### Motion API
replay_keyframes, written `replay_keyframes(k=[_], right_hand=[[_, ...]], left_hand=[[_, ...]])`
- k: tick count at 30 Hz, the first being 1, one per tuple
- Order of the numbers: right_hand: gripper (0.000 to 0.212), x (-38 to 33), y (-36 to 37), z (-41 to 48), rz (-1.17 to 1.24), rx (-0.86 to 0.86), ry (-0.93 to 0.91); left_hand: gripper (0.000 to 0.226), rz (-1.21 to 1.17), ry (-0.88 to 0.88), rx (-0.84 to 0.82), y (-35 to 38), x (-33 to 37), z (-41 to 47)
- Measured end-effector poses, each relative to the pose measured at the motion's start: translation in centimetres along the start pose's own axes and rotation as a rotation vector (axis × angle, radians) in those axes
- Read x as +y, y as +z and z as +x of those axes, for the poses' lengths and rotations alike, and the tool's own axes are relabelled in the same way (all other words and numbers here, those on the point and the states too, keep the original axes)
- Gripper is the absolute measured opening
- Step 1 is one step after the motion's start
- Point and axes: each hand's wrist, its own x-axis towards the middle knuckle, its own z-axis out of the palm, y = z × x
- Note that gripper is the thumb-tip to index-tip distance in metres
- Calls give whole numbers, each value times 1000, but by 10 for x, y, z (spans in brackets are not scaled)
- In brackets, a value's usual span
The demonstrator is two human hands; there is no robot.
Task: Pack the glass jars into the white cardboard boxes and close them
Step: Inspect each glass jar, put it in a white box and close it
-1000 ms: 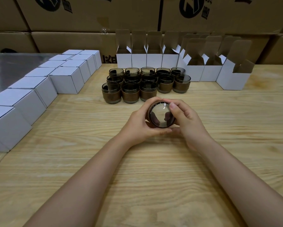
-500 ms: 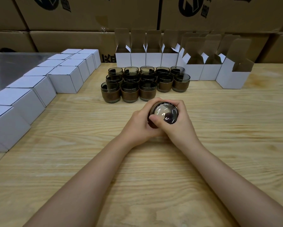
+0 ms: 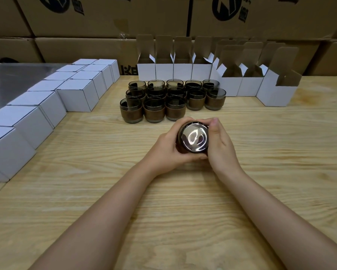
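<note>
Both hands hold one glass jar [image 3: 194, 140] just in front of the cluster of jars [image 3: 154, 112] standing on the desk [image 3: 163, 211]. The left hand [image 3: 163, 151] cups its left side and underside. The right hand [image 3: 221, 145] wraps the right side, with the thumb lying over the top edge. The jar is tipped so that one round end faces the camera.

This looks like a check or a turn of the jar before boxing. To do it well, the grip should sit on the brown band rather than on the bare glass, which is smooth and likely slippery. The jar needs bringing upright before it travels. The open white boxes [image 3: 183, 71] stand behind the cluster and to its right, so the carry should go round or well above the cluster's rims, not through them. One hand could hold the box flaps clear while the other lowers the jar straight in.

The jar is short and rounded, of dark smoked glass with a brown sleeve round its body. Its facing end is glossy and throws back bright, warped reflections; whether that end is the base or the mouth I cannot tell. Closed white boxes [image 3: 77, 96] line up to the left of the cluster.
</note>
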Motion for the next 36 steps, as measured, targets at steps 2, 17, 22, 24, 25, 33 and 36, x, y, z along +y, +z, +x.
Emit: replay_keyframes(k=[2,17,22,24,25,33,36], right_hand=[[38,0,-1,0,14,-16,5],[69,6,-4,1,-32,-38,-178],[71,6,-7,2,-81,-96,-260],[70,5,-7,1,-87,-114,-275],[70,5,-7,1,-88,-118,-279],[92,0,3,-8,-45,68,-85],[86,1,12,-13,0,100,-22]], left_hand=[[78,-37,-2,7,-1,1,1],[79,-480,-415,-52,-14,2,6],[47,-776,-618,-71,-18,8,10],[49,-740,-579,-83,-15,6,10],[46,-728,-556,-76,-13,5,10],[57,-709,-484,69,-5,7,8],[59,-701,-471,91,-3,9,8]])
